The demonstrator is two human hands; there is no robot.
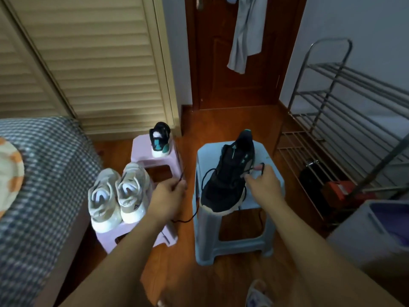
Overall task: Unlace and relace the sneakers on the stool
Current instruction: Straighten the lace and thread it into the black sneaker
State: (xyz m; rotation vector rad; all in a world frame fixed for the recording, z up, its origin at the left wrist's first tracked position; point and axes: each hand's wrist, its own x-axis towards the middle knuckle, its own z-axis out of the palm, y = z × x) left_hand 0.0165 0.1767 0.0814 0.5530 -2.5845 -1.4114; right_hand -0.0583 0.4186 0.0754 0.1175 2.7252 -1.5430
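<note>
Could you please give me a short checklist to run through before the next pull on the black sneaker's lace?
1. Black sneaker sits flat on the blue stool: ok.
2. Left hand pinches one lace end: ok.
3. Right hand grips the lace at the eyelets: ok.
4. Lace free of knots: cannot tell.
5. Slack hangs off the stool edge, could snag: not ok.

Checked bedcover (51,173) at left, louvred closet door (99,63), grey garment (245,34) on brown door (221,74), metal rack (345,111) at right
</note>
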